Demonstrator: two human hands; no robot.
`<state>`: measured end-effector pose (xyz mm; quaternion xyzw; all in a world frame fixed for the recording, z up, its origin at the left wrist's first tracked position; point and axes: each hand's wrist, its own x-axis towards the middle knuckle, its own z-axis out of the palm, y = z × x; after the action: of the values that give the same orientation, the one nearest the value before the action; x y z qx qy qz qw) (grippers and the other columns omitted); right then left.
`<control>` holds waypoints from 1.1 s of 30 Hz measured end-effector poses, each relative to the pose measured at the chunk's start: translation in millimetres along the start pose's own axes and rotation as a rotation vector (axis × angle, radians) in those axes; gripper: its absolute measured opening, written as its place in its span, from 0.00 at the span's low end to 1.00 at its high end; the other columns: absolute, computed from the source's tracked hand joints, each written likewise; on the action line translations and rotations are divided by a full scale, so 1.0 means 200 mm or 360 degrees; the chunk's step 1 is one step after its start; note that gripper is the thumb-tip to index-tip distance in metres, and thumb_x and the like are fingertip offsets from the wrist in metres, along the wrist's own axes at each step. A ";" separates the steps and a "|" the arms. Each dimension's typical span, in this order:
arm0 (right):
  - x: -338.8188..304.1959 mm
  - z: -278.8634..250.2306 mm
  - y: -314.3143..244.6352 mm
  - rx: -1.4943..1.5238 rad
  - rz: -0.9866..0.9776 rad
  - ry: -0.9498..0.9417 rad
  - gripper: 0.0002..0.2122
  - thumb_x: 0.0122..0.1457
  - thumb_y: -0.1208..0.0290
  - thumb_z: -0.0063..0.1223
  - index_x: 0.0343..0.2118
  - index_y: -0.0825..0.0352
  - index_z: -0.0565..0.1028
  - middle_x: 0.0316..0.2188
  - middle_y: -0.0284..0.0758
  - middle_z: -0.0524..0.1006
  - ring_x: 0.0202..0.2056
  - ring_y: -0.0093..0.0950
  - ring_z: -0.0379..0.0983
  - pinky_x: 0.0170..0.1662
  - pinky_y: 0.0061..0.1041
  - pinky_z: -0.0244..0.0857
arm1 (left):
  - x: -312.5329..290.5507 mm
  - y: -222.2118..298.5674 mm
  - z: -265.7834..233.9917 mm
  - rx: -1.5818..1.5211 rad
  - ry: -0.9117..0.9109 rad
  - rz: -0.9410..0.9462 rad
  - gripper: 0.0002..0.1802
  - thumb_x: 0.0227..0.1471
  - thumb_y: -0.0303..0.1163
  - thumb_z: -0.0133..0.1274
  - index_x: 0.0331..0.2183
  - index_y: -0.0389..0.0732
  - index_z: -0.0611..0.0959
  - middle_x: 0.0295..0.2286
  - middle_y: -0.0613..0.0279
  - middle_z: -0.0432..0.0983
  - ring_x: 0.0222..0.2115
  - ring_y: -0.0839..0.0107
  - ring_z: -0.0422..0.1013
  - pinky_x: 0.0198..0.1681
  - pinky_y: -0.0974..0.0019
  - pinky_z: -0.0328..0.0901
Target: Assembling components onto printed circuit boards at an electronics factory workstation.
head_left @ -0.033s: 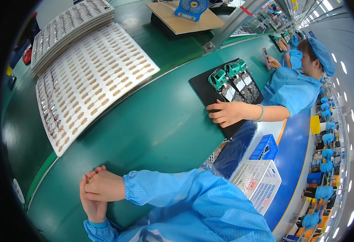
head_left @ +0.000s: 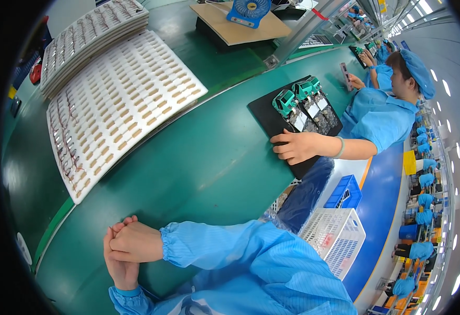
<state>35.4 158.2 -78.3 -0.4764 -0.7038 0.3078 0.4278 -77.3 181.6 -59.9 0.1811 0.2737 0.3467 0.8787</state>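
Observation:
My right hand [head_left: 138, 241] and my left hand [head_left: 123, 274] are clasped together over the near left part of the green workbench [head_left: 204, 157]. The right one lies on top, its fingers curled over the left. No object shows in either hand; the space between the palms is hidden. Beyond them lies a white foam tray [head_left: 180, 79] with rows of slots, some at its left holding small parts with thin red wires. To the right, a co-worker's hand [head_left: 295, 147] rests on a black tray [head_left: 261, 107] bearing green-and-black electronic assemblies [head_left: 285, 102].
A stack of white foam trays [head_left: 93, 31] stands far left. At the back a blue fan [head_left: 249, 10] sits on a brown board [head_left: 217, 21]. The co-worker's other hand holds a phone [head_left: 344, 76]. Below the bench edge are a white basket [head_left: 340, 231] and a blue bin [head_left: 348, 189].
The black tray with its assemblies has shifted slightly to the right, together with the co-worker's hand on it. My clasped hands have not moved.

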 end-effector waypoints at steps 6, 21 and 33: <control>-0.01 0.02 -0.02 -0.0039 0.0003 -0.0079 0.12 0.56 0.64 0.49 0.22 0.67 0.77 0.23 0.43 0.76 0.29 0.40 0.72 0.34 0.40 0.64 | -0.04 0.00 -0.03 0.0011 0.0046 0.0005 0.20 0.67 0.39 0.34 0.40 0.34 0.75 0.44 0.47 0.73 0.54 0.55 0.64 0.60 0.57 0.59; -0.24 0.35 -0.43 -0.0009 0.0191 -0.0236 0.07 0.59 0.76 0.52 0.25 0.69 0.78 0.19 0.38 0.75 0.23 0.31 0.73 0.28 0.28 0.65 | -0.57 -0.04 -0.37 -0.0130 -0.0196 -0.0213 0.23 0.67 0.39 0.36 0.48 0.30 0.75 0.47 0.53 0.73 0.49 0.66 0.70 0.56 0.64 0.63; -0.45 0.49 -0.55 -0.0072 0.0042 -0.0254 0.17 0.65 0.74 0.44 0.17 0.71 0.70 0.11 0.32 0.67 0.15 0.21 0.63 0.20 0.23 0.54 | -0.75 -0.23 -0.46 -0.0178 -0.0198 -0.0331 0.24 0.66 0.44 0.39 0.45 0.32 0.77 0.42 0.58 0.76 0.43 0.70 0.72 0.48 0.65 0.68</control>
<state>-80.6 32.1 -57.9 -0.4691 -0.7361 0.3344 0.3553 -201.3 54.5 -102.7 0.1236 0.2162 0.2565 0.9339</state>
